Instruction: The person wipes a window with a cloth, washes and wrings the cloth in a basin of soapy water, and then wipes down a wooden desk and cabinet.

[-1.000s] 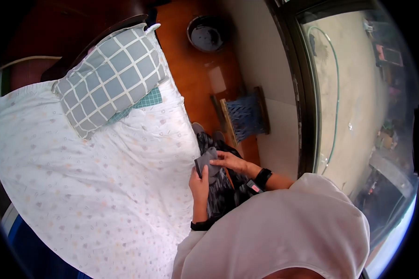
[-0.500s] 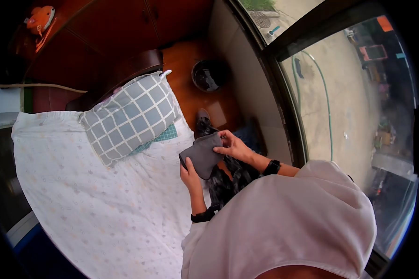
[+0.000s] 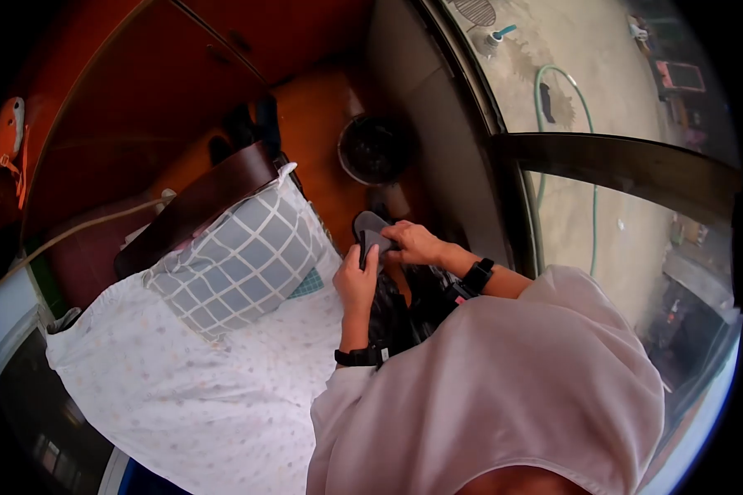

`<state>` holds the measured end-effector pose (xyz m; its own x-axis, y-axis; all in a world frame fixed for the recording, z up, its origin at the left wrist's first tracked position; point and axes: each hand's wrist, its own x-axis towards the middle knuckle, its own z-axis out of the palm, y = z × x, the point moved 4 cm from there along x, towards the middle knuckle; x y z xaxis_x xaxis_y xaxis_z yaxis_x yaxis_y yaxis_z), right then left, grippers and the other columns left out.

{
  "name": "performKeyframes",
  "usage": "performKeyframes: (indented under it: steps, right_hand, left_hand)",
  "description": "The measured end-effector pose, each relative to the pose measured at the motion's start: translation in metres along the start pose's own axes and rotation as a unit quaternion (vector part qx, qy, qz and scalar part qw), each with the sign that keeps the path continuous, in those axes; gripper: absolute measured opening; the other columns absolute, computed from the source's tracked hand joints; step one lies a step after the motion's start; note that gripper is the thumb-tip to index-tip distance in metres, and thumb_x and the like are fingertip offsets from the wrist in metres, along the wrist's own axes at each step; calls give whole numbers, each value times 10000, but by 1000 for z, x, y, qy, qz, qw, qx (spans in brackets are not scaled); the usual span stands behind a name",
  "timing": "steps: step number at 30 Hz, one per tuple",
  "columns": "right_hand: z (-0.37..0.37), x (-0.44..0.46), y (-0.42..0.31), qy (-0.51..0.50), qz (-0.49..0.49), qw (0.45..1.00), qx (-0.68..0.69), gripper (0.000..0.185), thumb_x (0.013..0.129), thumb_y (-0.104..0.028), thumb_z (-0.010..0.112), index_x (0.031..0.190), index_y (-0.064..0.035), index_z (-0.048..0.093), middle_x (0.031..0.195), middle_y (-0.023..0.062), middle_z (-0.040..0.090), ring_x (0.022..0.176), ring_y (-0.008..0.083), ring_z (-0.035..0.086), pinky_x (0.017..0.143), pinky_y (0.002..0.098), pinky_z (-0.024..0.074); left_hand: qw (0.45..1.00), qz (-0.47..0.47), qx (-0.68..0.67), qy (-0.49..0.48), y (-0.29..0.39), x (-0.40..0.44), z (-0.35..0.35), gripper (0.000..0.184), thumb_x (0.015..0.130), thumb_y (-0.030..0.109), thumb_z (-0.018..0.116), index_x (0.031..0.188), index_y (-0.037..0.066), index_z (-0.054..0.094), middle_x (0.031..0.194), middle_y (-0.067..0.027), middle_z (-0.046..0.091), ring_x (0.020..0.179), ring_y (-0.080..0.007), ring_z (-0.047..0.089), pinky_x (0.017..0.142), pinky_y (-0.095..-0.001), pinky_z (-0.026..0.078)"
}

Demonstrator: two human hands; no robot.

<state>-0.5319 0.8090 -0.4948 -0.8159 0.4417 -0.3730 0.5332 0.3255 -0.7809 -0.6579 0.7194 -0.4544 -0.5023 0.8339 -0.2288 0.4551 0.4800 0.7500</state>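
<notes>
Head view: two hands at work, right of the one checked pillow (image 3: 248,264), on one grey cloth piece (image 3: 375,230), its long axis running away from the body, rounded end pointing outward! The left hand (image 3: 356,285) has its grip closed on one edge, the right hand (image 3: 415,245) pinches the other; one dark bucket (image 3: 348,169) sits beyond, right of the pillow.

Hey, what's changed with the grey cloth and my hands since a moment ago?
Your left hand and right hand have come closer together. The grey cloth, spread broad before, now shows narrower, folded or turned; I can't tell which. Your head view shifted. Nothing was let go: both hands still hold the cloth, and the checked pillow still lies on the bed.
</notes>
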Motion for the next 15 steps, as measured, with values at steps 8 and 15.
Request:
performKeyframes:
  steps: [8,15]
  right_hand:
    - [-42,43,58,170,177,963,108,292,777,-205,675,980,-30,561,928,154,608,848,339,592,720,375,475]
    - [-35,116,164,274,244,929,39,279,832,-241,619,1028,-46,586,987,152,617,871,341,603,737,366,488]
  left_hand:
    - [939,-224,-258,-32,-103,101,68,455,933,436,451,1167,58,546,1031,-99,610,990,-232,590,815,-339,451]
    - [787,-483,-361,-133,-202,124,178,525,915,456,465,1260,60,447,1062,-131,604,978,-244,602,796,-356,481]
